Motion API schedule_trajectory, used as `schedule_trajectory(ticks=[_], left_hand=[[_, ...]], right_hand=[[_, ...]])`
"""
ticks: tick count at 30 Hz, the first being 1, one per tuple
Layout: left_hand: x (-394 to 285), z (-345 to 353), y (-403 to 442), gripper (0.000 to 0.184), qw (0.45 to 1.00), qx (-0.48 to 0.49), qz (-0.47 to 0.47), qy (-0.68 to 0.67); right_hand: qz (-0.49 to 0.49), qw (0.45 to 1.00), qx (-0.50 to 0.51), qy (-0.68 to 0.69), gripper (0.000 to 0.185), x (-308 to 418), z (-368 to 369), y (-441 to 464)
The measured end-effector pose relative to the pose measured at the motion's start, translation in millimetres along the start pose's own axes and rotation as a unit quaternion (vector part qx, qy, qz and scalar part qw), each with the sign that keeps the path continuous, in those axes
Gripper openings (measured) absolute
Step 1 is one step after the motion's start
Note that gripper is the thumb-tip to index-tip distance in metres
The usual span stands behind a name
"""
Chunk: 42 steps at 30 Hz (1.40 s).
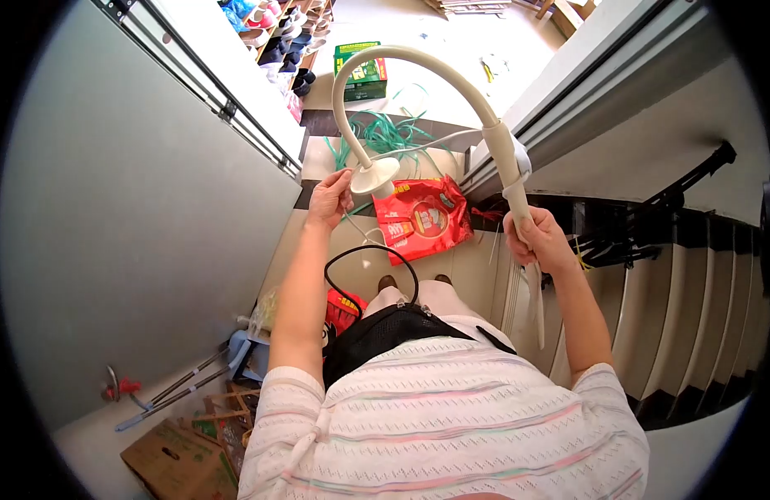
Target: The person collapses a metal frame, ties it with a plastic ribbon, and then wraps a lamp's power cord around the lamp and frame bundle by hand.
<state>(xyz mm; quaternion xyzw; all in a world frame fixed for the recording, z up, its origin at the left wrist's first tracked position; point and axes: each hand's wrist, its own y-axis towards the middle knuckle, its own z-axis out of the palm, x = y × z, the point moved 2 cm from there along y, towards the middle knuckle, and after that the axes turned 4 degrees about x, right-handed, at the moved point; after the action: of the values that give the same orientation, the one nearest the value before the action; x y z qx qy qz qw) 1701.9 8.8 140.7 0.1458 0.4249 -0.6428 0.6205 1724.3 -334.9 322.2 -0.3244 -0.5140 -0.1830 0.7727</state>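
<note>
A white gooseneck lamp (426, 52) arches in front of me, its curved neck ending in a round flared head (375, 177) at the left. My right hand (541, 240) is wrapped round its straight lower tube. Beside the lamp head, my left hand (331, 200) is closed with fingertips pinched on a thin white cord (439, 140); whether they also touch the head's rim I cannot tell. The cord stretches from the lamp's upper joint to this hand, and more of it hangs below. On the floor beneath lies a shiny red plastic bag (426, 218).
Green plastic strapping (385, 133) lies tangled at the doorway, near a green box (364, 83) and a shoe rack (289, 37). Stairs with a black railing (651, 208) descend at right. A grey door (143, 208), mop handles (172, 392) and a cardboard box (176, 458) are at left.
</note>
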Motion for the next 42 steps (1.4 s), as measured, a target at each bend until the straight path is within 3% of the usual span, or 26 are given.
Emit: schedule_trajectory(ticks=[3,5,8,12,14,16,19,21,22,23,24,26,28,31,32,33,34,35,37,38,40,42], left_hand=[[3,4,3,0.013,0.998,-0.049,0.003,-0.025],[10,0,4,0.013,0.999,-0.030,-0.008,-0.016],[22,14,-3,0.019,0.952,0.064,-0.055,0.292],[-15,46,-34,0.018,0.881,0.144,-0.068,0.445],[-50,64,-49,0.016,0.853,0.160,0.022,0.496],[-87,69,-56,0.011,0.863,0.167,0.077,0.471],[-154,118,-73,0.008,0.793,0.167,0.233,0.538],[-187,141,-61,0.011,0.765,0.148,0.306,0.547],[-203,153,-57,0.013,0.709,0.120,0.330,0.612],[-214,159,-46,0.015,0.692,0.102,0.335,0.631],[-218,162,-32,0.016,0.740,0.158,0.331,0.564],[-223,149,5,0.017,0.761,0.163,0.317,0.542],[-220,132,31,0.018,0.777,0.199,0.280,0.528],[-195,116,38,0.017,0.839,0.178,0.140,0.495],[-184,112,39,0.016,0.824,0.190,0.119,0.520],[-162,100,43,0.018,0.891,0.199,0.073,0.402],[-152,95,41,0.023,0.853,0.241,0.072,0.457],[-136,87,43,0.024,0.849,0.254,0.056,0.460],[-109,85,30,0.023,0.895,0.245,-0.014,0.372],[-93,74,32,0.027,0.892,0.239,-0.036,0.383],[-66,68,27,0.031,0.957,0.216,-0.093,0.170],[-43,68,21,0.032,0.942,0.242,0.022,0.231]], right_hand=[[0.001,0.998,0.035,0.052,0.033,-1,0,-8],[-0.035,0.997,0.041,0.047,0.033,6,5,-9],[-0.069,0.998,-0.005,0.007,0.029,16,5,-6],[-0.082,0.981,-0.139,-0.108,0.022,24,-13,11],[-0.077,0.977,-0.166,-0.112,0.021,22,-28,22],[-0.052,0.967,-0.200,-0.151,0.021,11,-42,30],[0.007,0.967,-0.177,-0.182,0.023,-7,-49,31],[0.037,0.970,-0.138,-0.197,0.024,-15,-40,27],[0.050,0.970,-0.118,-0.205,0.025,-20,-34,24],[0.046,0.961,-0.100,-0.255,0.026,-31,-32,24],[0.025,0.969,-0.062,-0.239,0.026,-37,-25,23],[0.124,0.964,-0.027,-0.235,0.027,-32,-8,11],[0.118,0.976,0.009,-0.183,0.026,-25,3,1],[0.097,0.992,0.044,-0.074,0.026,-12,8,-12],[0.087,0.994,0.052,-0.032,0.028,-8,7,-15],[0.067,0.996,0.055,-0.014,0.030,-8,5,-19],[0.050,0.997,0.057,0.006,0.033,-7,2,-19],[0.032,0.998,0.058,0.024,0.036,-6,0,-20],[-0.010,0.995,0.064,0.074,0.033,-4,-4,-20],[-0.030,0.992,0.068,0.100,0.032,-2,-5,-17],[-0.071,0.991,0.060,0.101,0.038,10,0,-10],[-0.105,0.991,0.033,0.075,0.039,17,1,-3]])
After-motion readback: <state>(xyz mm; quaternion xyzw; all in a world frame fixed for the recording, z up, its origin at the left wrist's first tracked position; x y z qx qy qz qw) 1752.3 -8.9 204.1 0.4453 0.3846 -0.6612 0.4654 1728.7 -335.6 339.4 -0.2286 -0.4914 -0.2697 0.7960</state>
